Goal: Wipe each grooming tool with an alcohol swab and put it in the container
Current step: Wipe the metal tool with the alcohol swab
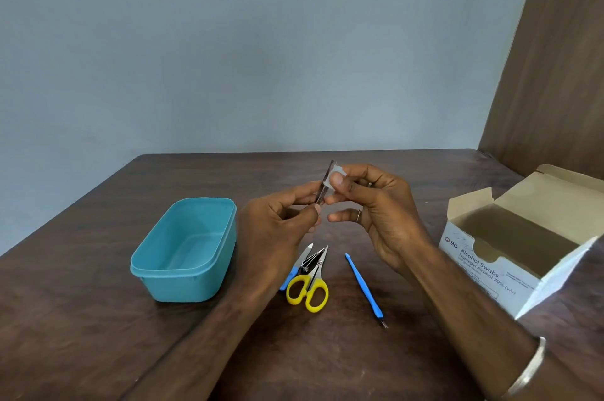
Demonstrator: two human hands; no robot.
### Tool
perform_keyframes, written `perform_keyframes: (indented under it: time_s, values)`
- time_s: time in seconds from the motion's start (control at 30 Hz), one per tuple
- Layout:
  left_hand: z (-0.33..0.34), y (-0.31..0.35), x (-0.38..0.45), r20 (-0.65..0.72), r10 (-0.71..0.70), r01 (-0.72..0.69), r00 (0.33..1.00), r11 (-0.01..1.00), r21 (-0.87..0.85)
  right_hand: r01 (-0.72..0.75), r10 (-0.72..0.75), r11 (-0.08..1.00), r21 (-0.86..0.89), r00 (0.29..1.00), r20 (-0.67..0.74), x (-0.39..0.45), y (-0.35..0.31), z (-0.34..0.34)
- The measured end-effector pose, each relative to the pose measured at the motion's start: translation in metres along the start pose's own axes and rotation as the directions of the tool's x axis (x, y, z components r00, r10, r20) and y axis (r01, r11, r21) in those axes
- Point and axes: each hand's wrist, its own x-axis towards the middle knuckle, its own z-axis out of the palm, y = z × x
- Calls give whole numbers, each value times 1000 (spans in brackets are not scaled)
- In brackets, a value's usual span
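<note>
At lower left, the teal plastic container (184, 248) sits on the table. At centre, the left hand (277, 224) pinches slim metal tweezers (325, 183); the right hand (376, 204) pinches a small white swab (336, 179) against them, hiding part of the shaft.

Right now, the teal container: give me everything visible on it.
The container is a teal, plastic-looking rectangular tub with rounded corners and a thicker rim band around the top. It has no lid on and sits upright on the brown table, left of the scissors and near the left hand. Its inside looks empty; no tool is in it. Nothing touches it but the table, and neither hand holds it.
</note>
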Motion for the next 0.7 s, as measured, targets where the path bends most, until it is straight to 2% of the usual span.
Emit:
perform_keyframes:
  time_s: [0.17, 0.3, 0.43, 0.7]
  values:
    - [1, -3, 0, 5, -36, 36, 999, 999, 7, 9, -10, 1000, -21, 999, -51, 2, 0, -3]
    - [1, -5, 1, 42, -58, 54, 997, 995, 84, 22, -25, 999, -37, 995, -92, 3, 1, -3]
    - [2, -8, 1, 104, -42, 23, 994, 985, 173, 20, -22, 1000, -15, 992, -128, 3, 1, -4]
    - [1, -12, 0, 57, 29, -40, 998, 979, 198, 1, -6, 999, -45, 994, -106, 2, 0, -1]
